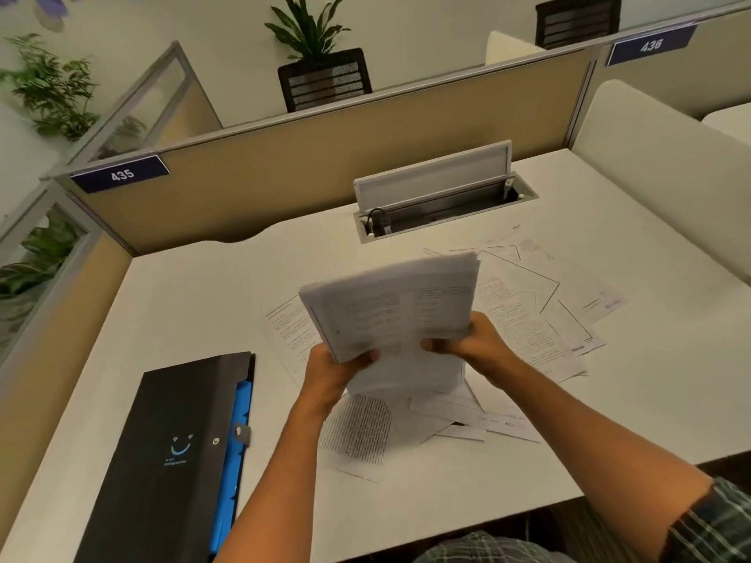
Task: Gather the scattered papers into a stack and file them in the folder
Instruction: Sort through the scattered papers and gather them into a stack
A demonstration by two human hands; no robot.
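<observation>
White printed stack (392,306): you are holding it tilted above the white desk (195,314).
Left hand (331,371): you are gripping its lower left corner.
Right hand (467,339): you are clasping its lower right edge.
Loose printed sheets (524,319): lying scattered beneath and right of it.
Black folder with blue dividers (174,453): lying shut, well left.

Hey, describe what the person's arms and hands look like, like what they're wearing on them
Both hands, the left hand and the right hand, are bare: no gloves, rings, watch or bracelets are visible. The forearms are uncovered too. A short plaid sleeve in dark green-grey with pale lines covers the right upper arm at the frame's corner. No sleeve shows on the left arm.
</observation>
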